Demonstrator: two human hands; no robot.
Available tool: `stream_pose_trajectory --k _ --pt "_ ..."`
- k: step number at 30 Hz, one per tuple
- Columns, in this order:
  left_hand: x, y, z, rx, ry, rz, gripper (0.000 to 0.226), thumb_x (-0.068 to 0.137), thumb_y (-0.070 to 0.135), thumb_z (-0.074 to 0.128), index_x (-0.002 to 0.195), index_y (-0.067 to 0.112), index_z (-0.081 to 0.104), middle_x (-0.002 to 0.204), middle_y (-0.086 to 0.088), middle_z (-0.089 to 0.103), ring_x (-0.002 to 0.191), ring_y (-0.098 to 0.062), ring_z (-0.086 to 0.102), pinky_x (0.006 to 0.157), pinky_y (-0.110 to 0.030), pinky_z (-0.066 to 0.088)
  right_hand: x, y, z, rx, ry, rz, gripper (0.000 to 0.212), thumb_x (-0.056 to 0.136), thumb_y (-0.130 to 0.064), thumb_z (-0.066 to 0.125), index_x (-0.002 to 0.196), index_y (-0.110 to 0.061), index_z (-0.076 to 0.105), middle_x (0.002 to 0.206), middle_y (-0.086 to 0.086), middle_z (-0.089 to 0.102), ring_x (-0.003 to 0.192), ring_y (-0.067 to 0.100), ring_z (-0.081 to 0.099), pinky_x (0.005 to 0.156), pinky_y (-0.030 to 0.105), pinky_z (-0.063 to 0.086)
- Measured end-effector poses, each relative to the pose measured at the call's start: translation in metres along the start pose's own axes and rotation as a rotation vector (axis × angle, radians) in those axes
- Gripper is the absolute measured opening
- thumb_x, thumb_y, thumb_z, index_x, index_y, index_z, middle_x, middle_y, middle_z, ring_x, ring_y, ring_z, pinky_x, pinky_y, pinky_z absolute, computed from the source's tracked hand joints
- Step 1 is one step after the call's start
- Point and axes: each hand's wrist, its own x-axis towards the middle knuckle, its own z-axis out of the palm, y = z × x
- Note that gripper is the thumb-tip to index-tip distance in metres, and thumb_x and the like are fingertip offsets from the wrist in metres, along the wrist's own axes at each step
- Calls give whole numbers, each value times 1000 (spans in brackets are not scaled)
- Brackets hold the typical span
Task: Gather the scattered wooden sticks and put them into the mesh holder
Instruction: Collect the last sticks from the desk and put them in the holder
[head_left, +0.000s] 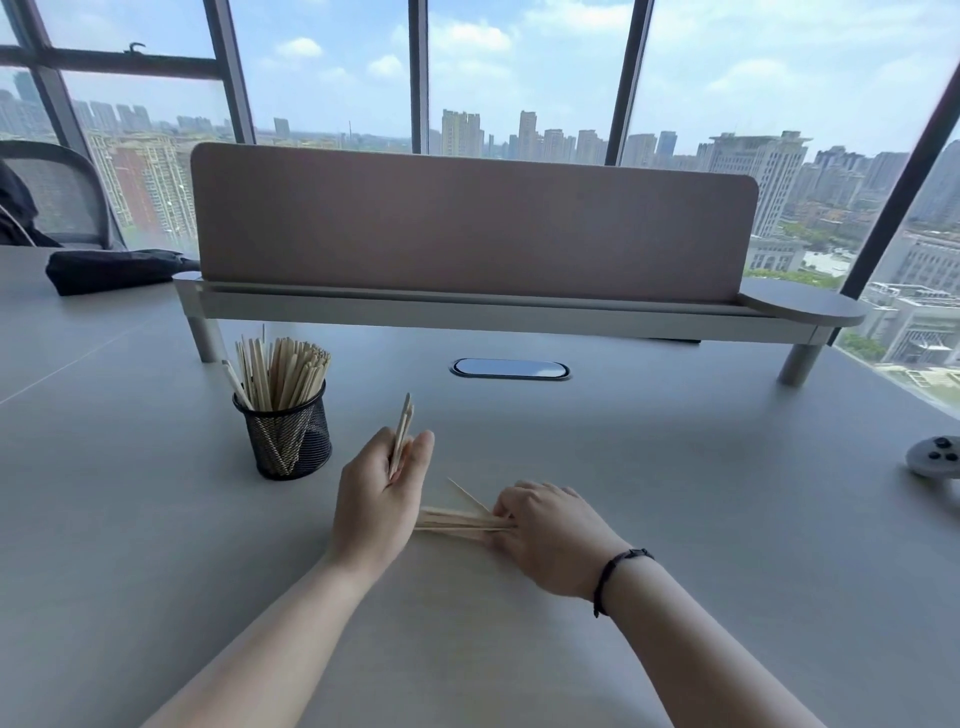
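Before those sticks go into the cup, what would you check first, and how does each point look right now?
1. Left hand holds its few sticks firmly: ok.
2. Right hand has the sticks on the desk gathered: not ok, they still lie fanned out.
3. Mesh cup stands upright: ok.
4. Room left in the cup: cannot tell, it looks crowded.
5. Way from the left hand to the cup is free: ok.

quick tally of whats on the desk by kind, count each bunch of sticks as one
stick bunches: 3 (in the mesh holder, in the left hand, under the right hand)
mesh holder: 1
dark pouch: 1
white controller: 1
screen shelf: 1
total: 7
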Motion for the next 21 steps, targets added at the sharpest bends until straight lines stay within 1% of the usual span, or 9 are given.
stream_pose_trajectory --k 3,5,7,8,10,13,17,19,21 --pt "-1 -3 1 4 -8 -17 46 95 39 58 63 21 30 51 10 31 51 -10 29 49 -22 27 -1 -8 1 -15 8 -10 24 99 -38 45 111 -20 56 113 2 61 104 27 57 78 33 36" --pt "-1 -6 0 39 -28 1 43 92 41 63 64 19 40 53 11 35 51 -10 35 50 -22 31 -3 -11 4 -19 26 -17 23 101 -37 42 107 -19 53 111 3 61 103 27 56 77 35 36" --pt "-1 -10 -2 142 -85 94 34 86 51 65 70 24 53 60 10 45 54 -8 46 54 -24 38 -4 -11 8 -25 58 -44 21 102 -36 39 99 -18 48 104 5 61 98 28 56 74 36 35" --pt "-1 -11 -2 219 -131 157 32 83 57 65 77 26 58 68 11 52 62 -6 54 58 -26 44 -4 -9 9 -20 72 -60 20 102 -35 38 94 -18 44 100 6 60 94 29 56 71 37 35" --pt "-3 -10 -2 368 -204 246 41 78 67 65 94 29 65 91 14 60 83 -6 64 65 -30 52 -5 -5 11 5 97 -72 21 103 -33 36 89 -18 38 88 5 57 84 33 55 65 40 33" --pt "-5 -4 0 461 -171 334 57 73 71 67 112 29 63 113 15 55 98 -7 64 65 -31 55 -8 2 10 49 140 -49 27 104 -38 32 90 -15 36 72 3 51 65 34 46 57 42 32" --pt "-3 -2 0 439 -149 363 60 69 60 74 113 22 57 117 6 51 97 -11 63 65 -31 57 -7 11 8 193 251 73 26 104 -35 33 88 -15 35 63 3 47 58 32 41 53 41 28" --pt "-4 -4 -1 480 -259 345 54 71 63 70 109 25 64 120 13 56 93 -9 65 67 -29 56 -4 18 8 340 320 162 26 104 -32 36 84 -15 34 64 2 46 57 25 39 54 40 27" --pt "-6 -5 0 558 -478 289 51 76 68 62 114 34 70 126 26 59 101 -4 64 81 -28 54 -1 24 8 444 367 231 26 104 -28 40 82 -13 38 66 1 48 58 20 40 51 31 28"
